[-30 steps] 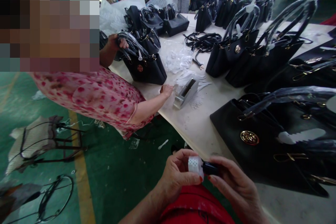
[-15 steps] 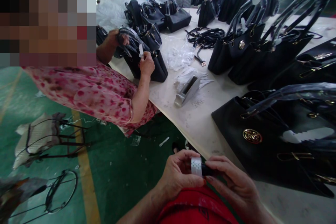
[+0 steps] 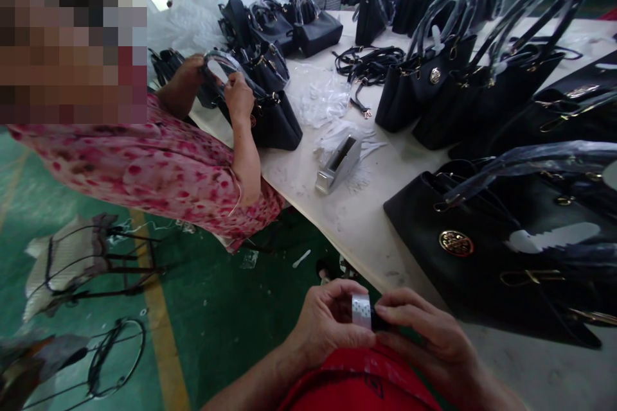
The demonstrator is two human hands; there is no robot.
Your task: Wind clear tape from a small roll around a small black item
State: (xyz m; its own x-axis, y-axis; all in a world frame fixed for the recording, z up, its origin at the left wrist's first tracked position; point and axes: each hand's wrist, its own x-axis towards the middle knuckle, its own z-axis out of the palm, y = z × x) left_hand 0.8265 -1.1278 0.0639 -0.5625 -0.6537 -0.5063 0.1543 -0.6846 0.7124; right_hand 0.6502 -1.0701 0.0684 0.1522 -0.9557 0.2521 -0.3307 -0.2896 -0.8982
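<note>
Close to my red top, my left hand (image 3: 328,319) curls its thumb and fingers round a small silvery-white roll (image 3: 361,311) with rows of dark dots. My right hand (image 3: 429,337) is closed, its thumb and fingertips pinching at a black part on the roll's right side. What that black part is, I cannot make out. Right of my hands, a large black handbag (image 3: 434,231) lies on the table, with a round gold emblem, wrapped handles and a white tag.
A co-worker in a pink patterned top (image 3: 193,173) handles another black handbag (image 3: 274,119) at the left table edge. A grey metal dispenser (image 3: 340,164), white strips, plastic film (image 3: 318,96) and black straps (image 3: 369,64) lie mid-table. Several more handbags stand behind. A stool (image 3: 81,263) stands on the green floor.
My view has shifted slightly. The roll has turned a little, and my right fingers cover more of its black part. The co-worker's hand has moved up and left towards the bag's handles.
</note>
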